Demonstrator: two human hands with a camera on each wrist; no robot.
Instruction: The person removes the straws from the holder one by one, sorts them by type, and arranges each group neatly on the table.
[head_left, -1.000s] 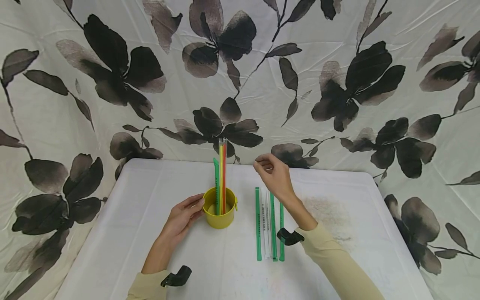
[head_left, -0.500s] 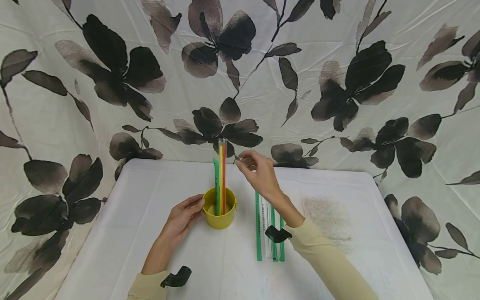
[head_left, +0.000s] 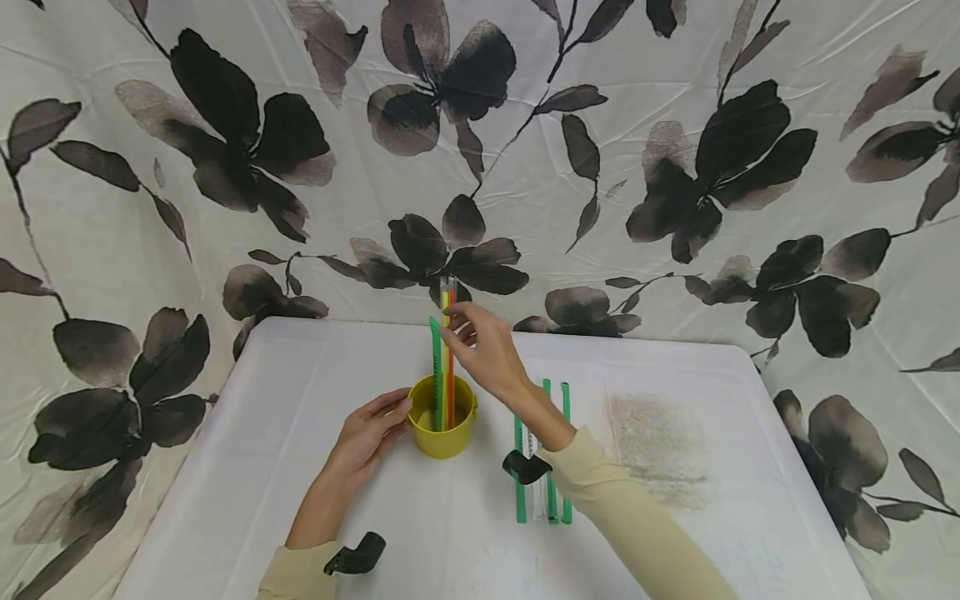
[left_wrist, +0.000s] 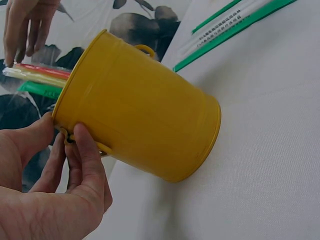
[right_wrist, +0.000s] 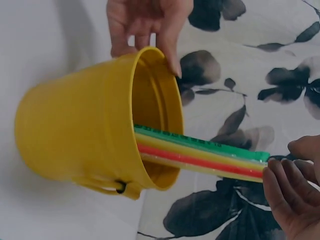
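Note:
A small yellow bucket (head_left: 442,443) stands on the white table. My left hand (head_left: 367,433) grips its left side; in the left wrist view the thumb lies at the rim and the fingers pinch the handle's ear. Long wrapped sticks that look like drinking straws rise from the bucket: a green one (right_wrist: 200,142), and red (right_wrist: 200,162) and yellow ones beside it. My right hand (head_left: 483,346) has come up to their top ends. Its fingertips (right_wrist: 274,172) are right at the ends, with the thumb apart from the fingers.
Several more wrapped straws, green (head_left: 566,492) and clear-white (head_left: 537,500), lie side by side right of the bucket, partly under my right forearm. A brownish smudge (head_left: 660,450) marks the table (head_left: 247,467) farther right. A floral cloth (head_left: 570,192) hangs behind.
My right hand has moved left from above the loose straws to the tops of the straws in the bucket. The left hand and bucket have stayed in place.

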